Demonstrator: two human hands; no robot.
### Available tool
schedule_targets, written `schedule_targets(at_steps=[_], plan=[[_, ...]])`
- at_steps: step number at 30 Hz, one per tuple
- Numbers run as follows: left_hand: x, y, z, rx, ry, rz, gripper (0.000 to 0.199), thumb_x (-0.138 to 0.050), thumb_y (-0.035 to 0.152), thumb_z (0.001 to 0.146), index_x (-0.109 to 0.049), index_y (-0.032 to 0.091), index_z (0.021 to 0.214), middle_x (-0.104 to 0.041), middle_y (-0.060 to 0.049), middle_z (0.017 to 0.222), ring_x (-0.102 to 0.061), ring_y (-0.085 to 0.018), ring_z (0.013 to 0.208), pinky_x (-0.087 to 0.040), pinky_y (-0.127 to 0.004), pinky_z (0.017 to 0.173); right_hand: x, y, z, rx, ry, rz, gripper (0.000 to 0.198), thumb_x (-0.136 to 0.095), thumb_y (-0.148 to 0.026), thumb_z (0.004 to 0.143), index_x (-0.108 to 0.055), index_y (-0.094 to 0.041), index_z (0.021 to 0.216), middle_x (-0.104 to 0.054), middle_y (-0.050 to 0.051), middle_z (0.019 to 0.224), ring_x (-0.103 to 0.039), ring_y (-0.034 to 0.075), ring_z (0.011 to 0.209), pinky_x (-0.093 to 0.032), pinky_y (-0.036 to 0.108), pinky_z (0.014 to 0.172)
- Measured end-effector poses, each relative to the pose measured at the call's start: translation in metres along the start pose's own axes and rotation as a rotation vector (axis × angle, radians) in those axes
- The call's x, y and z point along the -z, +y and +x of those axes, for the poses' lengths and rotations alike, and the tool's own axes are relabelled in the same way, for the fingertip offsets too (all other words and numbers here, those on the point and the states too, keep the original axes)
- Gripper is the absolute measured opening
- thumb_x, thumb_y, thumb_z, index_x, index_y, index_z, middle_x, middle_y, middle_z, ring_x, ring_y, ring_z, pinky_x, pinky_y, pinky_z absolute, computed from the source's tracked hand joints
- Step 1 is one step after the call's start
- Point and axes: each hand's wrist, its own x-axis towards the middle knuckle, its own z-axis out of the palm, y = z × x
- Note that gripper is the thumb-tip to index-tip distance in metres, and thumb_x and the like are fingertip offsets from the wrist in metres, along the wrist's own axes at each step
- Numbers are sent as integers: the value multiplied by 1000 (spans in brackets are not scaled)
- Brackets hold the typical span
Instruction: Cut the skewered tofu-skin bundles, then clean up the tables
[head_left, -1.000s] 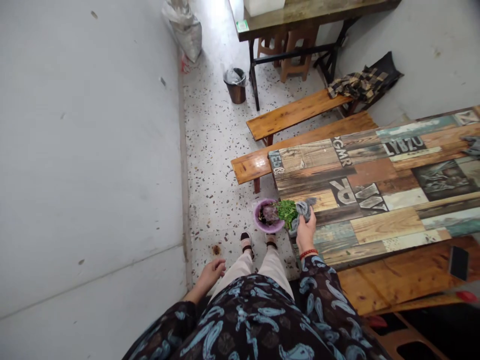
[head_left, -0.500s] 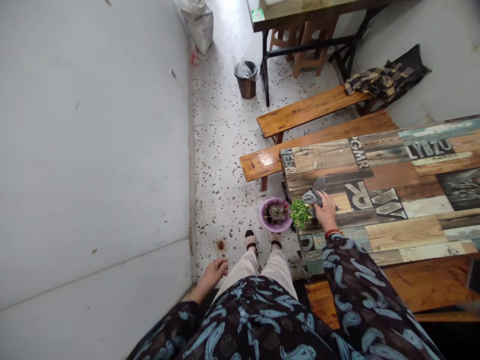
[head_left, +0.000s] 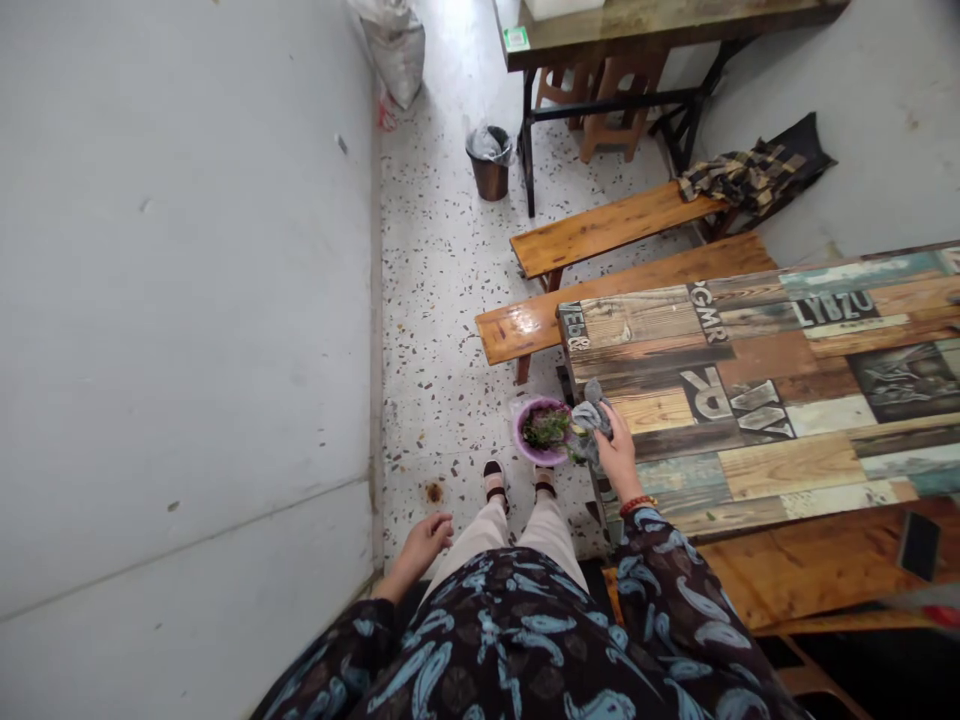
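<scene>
My right hand [head_left: 618, 456] is closed on a crumpled grey cloth [head_left: 592, 412] at the left end of the wood-patterned table [head_left: 667, 442]. Just below that edge, a purple basin [head_left: 522, 447] stands on the floor in front of my feet. Green leafy scraps [head_left: 546, 428] lie in it, and a few bits of green show beside the cloth at the table's rim. My left hand [head_left: 421, 546] hangs at my side, its fingers loosely bent and nothing visible in them.
Wooden benches [head_left: 592, 237] stand beyond the table, and another bench [head_left: 814, 570] on the near side carries a dark phone [head_left: 919, 546]. A lined bin [head_left: 491, 178] is on the speckled floor. A white wall [head_left: 187, 300] runs along my left.
My right hand has drawn the cloth left to the table's edge. The clump of greens at that edge has gone over it, and greens now lie in the basin.
</scene>
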Motion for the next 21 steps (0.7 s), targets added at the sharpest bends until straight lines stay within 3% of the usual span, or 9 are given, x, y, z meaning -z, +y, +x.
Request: schedule_targets(at_steps=[6,9,12,16,18,21], plan=[[5,-8,2,7,12,2,48,-52,47,66,-60,13,99,-67,-6,78,-63,-19,65,-45,-30,59,42,15,49,75,-3,-59,52,-50,-29,83,-48,-24,135,-50,9,140,-41,23,132,-30,47,112],[6,-11,1,21,21,8,50,-52,49,65,-60,13,99,-68,-7,81,-64,-20,66,-45,-30,59,34,32,62,65,-4,-153,50,-51,-26,81,-52,-23,130,-54,9,135,-43,25,129,-32,50,111],[5,-11,-1,24,17,17,50,-52,50,65,-60,14,99,-68,-7,83,-65,-20,68,-45,-29,59,3,29,43,50,23,-252,50,-50,-20,80,-52,-24,130,-51,9,138,-40,26,131,-29,53,112],[1,-2,-2,3,-1,28,50,-52,50,65,-59,13,98,-66,-6,79,-63,-19,66,-46,-30,60,-29,1,3,90,-37,-213,54,-48,-13,79,-51,-26,132,-50,7,139,-39,24,132,-29,51,113],[-1,7,-2,-4,-3,23,49,-53,50,64,-59,14,98,-66,-5,79,-63,-19,66,-46,-30,60,-26,-11,-7,92,-80,-139,54,-48,-13,79,-52,-25,131,-53,8,136,-42,24,129,-31,50,112],[-3,15,-3,-14,-4,18,50,-54,51,64,-60,16,98,-65,-5,79,-63,-20,68,-46,-30,61,12,-7,-4,47,-48,-18,52,-48,-20,82,-50,-23,134,-53,9,136,-46,24,127,-34,48,110]])
